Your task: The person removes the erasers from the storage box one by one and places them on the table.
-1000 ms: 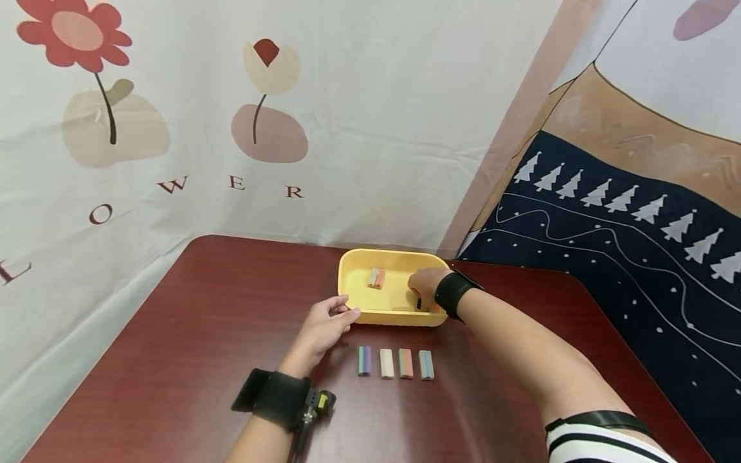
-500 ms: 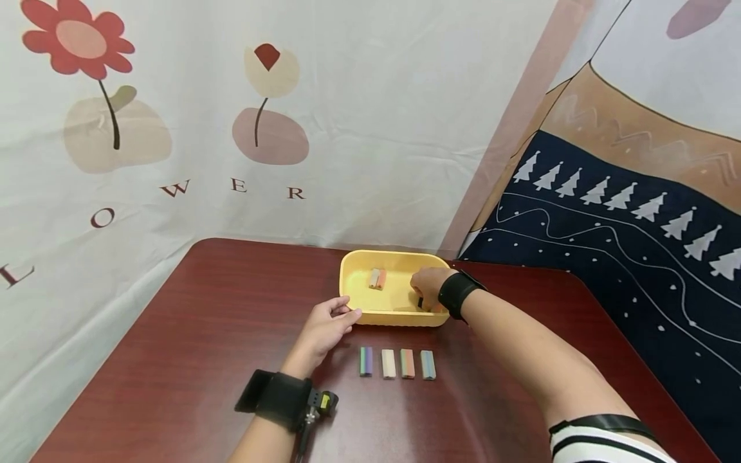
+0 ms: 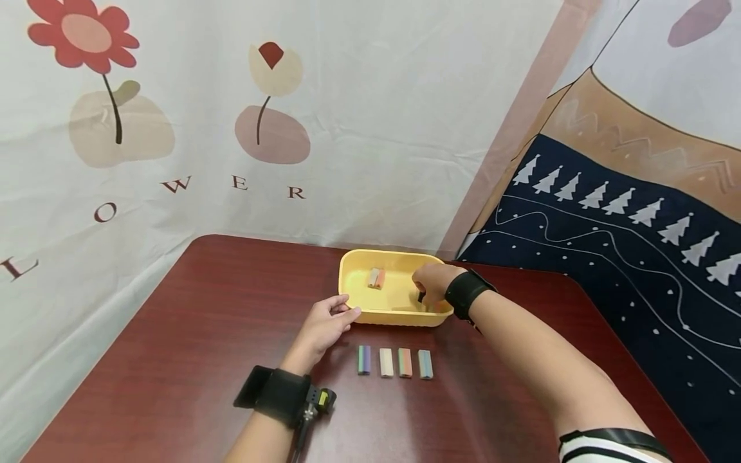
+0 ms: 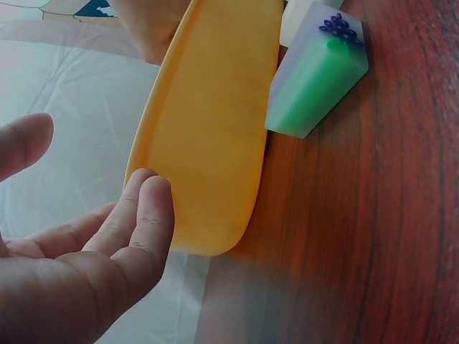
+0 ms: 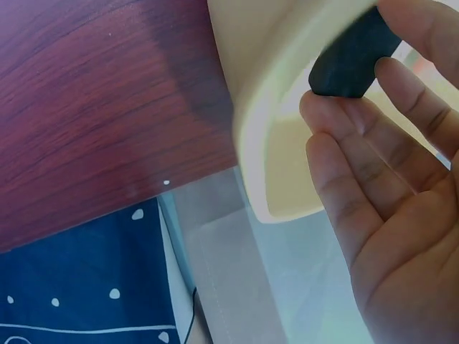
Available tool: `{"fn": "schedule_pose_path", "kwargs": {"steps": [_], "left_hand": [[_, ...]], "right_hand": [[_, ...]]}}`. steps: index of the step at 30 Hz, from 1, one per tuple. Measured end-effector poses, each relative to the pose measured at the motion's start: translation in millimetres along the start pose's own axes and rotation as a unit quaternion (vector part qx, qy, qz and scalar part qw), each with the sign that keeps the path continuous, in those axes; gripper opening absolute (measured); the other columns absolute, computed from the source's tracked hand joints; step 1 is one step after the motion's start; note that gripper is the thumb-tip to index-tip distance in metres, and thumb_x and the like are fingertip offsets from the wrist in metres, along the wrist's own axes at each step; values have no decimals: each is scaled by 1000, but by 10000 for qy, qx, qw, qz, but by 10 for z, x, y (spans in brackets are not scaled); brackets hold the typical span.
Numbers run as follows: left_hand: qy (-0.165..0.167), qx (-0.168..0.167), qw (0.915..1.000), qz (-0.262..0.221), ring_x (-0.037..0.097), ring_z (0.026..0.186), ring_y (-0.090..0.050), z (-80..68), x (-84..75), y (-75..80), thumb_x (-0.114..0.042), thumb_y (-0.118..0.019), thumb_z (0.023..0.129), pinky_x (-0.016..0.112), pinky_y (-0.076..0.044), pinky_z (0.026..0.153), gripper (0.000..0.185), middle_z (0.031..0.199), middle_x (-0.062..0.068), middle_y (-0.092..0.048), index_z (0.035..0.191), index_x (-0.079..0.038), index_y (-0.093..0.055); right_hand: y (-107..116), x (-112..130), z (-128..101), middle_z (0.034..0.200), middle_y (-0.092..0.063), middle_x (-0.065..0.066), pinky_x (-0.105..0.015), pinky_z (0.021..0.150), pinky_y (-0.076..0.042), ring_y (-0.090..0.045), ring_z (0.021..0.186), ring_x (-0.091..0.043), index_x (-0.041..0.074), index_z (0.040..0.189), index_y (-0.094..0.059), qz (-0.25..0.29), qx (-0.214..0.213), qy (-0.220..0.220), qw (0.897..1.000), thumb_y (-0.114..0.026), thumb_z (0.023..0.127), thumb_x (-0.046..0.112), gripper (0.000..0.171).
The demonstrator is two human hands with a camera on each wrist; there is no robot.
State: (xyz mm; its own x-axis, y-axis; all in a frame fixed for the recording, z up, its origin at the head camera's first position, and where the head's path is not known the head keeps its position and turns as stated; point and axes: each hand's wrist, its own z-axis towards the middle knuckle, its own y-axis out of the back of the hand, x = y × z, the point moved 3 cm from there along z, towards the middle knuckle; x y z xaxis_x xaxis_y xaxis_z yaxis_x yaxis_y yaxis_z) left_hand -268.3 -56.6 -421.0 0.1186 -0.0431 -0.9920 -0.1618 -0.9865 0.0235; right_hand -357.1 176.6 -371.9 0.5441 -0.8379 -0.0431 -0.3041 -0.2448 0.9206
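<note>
My right hand (image 3: 434, 283) reaches over the right end of a yellow basket (image 3: 388, 317) and pinches a dark, faceted block (image 5: 355, 57) between thumb and fingers. The fingertips of my left hand (image 3: 327, 325) touch the basket's near left corner; in the left wrist view its thumb stands apart from the wall. Two pastel blocks (image 3: 376, 278) lie side by side inside the basket. In front of it several blocks form a row: a green and purple one (image 3: 364, 360) with a grape decoration, a cream one (image 3: 386, 363), a green and orange one (image 3: 405, 363) and a blue one (image 3: 425, 364).
The dark red table (image 3: 260, 289) runs back to a pale cloth (image 3: 376, 128) printed with flowers and letters. A navy cloth with white trees (image 3: 625, 257) hangs along the right side. My wrists wear black straps (image 3: 283, 399).
My right hand and forearm have shifted slightly to the right over the basket, with the dark block still in the fingers. The left hand, basket and row of blocks stay put.
</note>
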Motion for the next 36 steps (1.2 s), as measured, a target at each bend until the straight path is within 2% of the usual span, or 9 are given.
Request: {"fn": "schedule_pose_path", "kwargs": {"steps": [4, 14, 21, 27, 36], "left_hand": [[-2, 12, 10000, 8, 23, 93, -58, -1, -11, -13, -11, -67, 91, 32, -53, 81, 54, 107, 15, -55, 137, 9, -47], [-90, 85, 9999, 28, 26, 94, -59, -44, -20, -32, -11, -66, 92, 36, -54, 83, 53, 106, 15, -55, 136, 11, -47], [-120, 151, 9998, 60, 22, 93, -59, -21, -12, -66, -12, -67, 92, 34, -54, 83, 53, 107, 15, -55, 137, 10, -47], [-164, 174, 9997, 25, 25, 95, -59, -27, -9, -66, -12, -67, 92, 35, -54, 83, 54, 107, 16, -55, 136, 11, -46], [9, 106, 9999, -122, 28, 102, -58, -13, 14, 6, -11, -65, 93, 36, -53, 87, 53, 111, 17, -54, 138, 9, -45]], "right_hand": [[66, 4, -78, 67, -46, 3, -24, 58, -36, -45, 63, -13, 9, 73, -55, -59, -304, 258, 9992, -74, 77, 7, 19], [133, 71, -268, 68, -41, 4, -25, 58, -35, -41, 63, -12, 9, 74, -52, 97, -542, 552, 9970, -75, 79, 8, 23], [149, 140, -459, 71, -46, 3, -25, 60, -39, -43, 66, -12, 10, 76, -54, 106, -906, 731, 9931, -77, 79, 10, 23], [152, 188, -643, 77, -50, 2, -25, 62, -43, -46, 70, -12, 10, 80, -57, 293, -1085, 725, 9910, -78, 78, 9, 21], [82, 228, -819, 80, -50, 3, -23, 61, -45, -47, 69, -11, 12, 82, -61, 381, -1212, 671, 9896, -79, 76, 10, 19]]}}
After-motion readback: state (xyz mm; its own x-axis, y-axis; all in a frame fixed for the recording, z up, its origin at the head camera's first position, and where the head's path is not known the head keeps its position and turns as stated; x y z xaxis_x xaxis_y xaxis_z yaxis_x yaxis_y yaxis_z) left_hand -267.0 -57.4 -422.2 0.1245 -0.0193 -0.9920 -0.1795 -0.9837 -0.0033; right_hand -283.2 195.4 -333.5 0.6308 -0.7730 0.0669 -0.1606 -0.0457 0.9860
